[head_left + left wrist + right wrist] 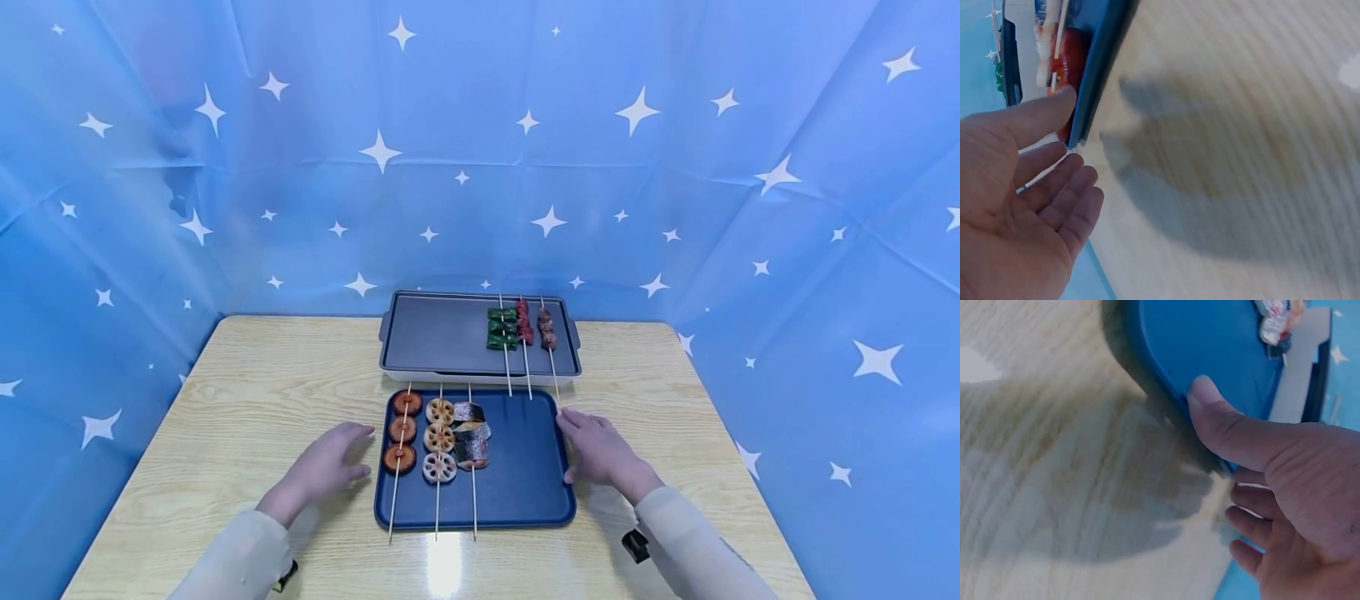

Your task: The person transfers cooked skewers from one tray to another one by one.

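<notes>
A dark blue tray (525, 467) bears three skewers: round brown slices (401, 429), lotus root slices (439, 439) and fish-like pieces with dark skin (471, 442). My left hand (322, 467) is beside the tray's left edge, fingers loosely bent and holding nothing; a small gap shows in the head view. At the right edge, my right hand (603, 450) touches the tray. Its thumb (1210, 406) lies against the rim in the right wrist view, while the other fingers are relaxed beyond the side.
Behind the tray stands a grey griddle (442, 333) with a white base. On its right half lie a green vegetable skewer (502, 329), a red skewer (524, 323) and a brown meat skewer (547, 329), their sticks jutting toward the tray. A blue star-patterned curtain (480, 208) surrounds the wooden table (262, 375).
</notes>
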Available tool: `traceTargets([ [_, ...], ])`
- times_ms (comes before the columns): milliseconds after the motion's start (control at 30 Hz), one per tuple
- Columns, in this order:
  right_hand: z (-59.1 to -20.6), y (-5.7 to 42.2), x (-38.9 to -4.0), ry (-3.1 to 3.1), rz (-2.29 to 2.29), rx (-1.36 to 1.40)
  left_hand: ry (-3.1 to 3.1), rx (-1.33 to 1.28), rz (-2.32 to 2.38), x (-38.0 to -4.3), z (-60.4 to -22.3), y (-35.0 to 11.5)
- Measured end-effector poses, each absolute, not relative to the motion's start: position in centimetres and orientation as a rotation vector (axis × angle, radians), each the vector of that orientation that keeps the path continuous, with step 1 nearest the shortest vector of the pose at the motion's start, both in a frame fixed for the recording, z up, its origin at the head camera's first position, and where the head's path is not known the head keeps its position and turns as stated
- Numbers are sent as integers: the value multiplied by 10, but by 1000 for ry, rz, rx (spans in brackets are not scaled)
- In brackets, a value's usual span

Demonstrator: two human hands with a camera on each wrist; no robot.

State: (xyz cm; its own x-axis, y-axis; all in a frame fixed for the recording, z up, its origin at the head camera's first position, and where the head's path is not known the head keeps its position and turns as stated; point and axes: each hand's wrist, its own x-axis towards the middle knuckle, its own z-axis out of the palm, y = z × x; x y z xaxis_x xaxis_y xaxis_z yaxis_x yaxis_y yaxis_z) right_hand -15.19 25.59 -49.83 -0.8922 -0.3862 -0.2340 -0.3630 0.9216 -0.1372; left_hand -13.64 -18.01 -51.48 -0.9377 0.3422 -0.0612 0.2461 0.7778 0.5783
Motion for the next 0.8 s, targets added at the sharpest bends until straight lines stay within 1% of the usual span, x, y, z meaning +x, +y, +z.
traceTargets([
  [167, -484, 259, -153, 2947, -175, -573, 2802, 556, 826, -132, -523, -181],
  [333, -468, 254, -159, 3002, -317, -565, 2787, 563, 797, -129, -526, -180],
  [533, -457, 231, -168, 3055, -407, -495, 2833, 622, 728, -128, -528, -179],
  [800, -452, 197, -186, 3145, -366, -566, 2823, 696, 747, -129, -530, -177],
])
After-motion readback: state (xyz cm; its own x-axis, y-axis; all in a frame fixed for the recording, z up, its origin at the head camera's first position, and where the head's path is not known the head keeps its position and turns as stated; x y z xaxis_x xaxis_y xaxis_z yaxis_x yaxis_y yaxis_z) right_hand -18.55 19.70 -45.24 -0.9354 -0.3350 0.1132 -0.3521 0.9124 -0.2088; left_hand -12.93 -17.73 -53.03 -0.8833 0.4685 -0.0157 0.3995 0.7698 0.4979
